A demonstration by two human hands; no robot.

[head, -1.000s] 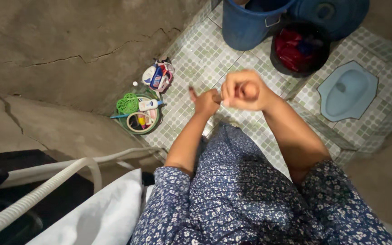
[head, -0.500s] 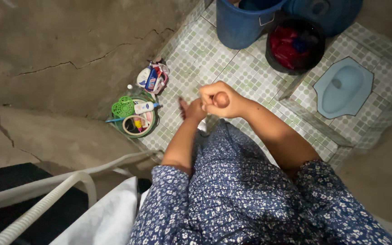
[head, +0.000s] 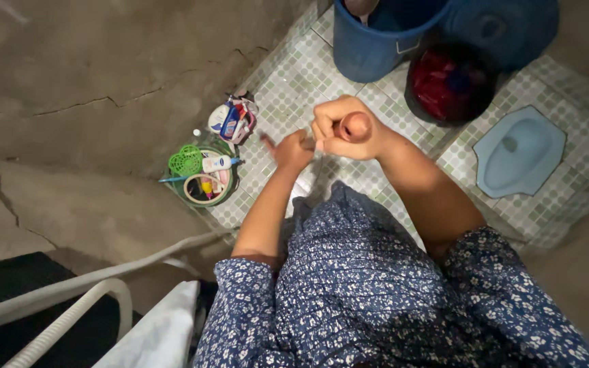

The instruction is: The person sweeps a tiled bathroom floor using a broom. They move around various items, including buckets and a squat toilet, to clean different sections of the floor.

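Right hand (head: 346, 128) is balled into a fist, thumb tip poking out on top, and whatever is inside it (if anything) is hidden, so I can't tell if it's gripping something. It's touching the left hand (head: 293, 149), which is half open with a finger sticking out toward the wall, nothing visibly held. Both hover above the green-and-white mosaic tile floor (head: 288, 82), out in front of the blue floral dress (head: 369, 293).

My guess at the risks: that tile looks like the slippery-when-wet kind, and anything small let go from the fist would drop right by the round green plastic basket of toiletries (head: 204, 178) at the floor's left edge, or roll toward the pale blue squat toilet pan (head: 518, 151) over at the right edge.

Pose: both forearms stretched forward and angled inward, wrists meeting in the middle. Blue plastic bucket (head: 376, 41) and a dark basin with red stuff (head: 450, 85) sit along the far edge.
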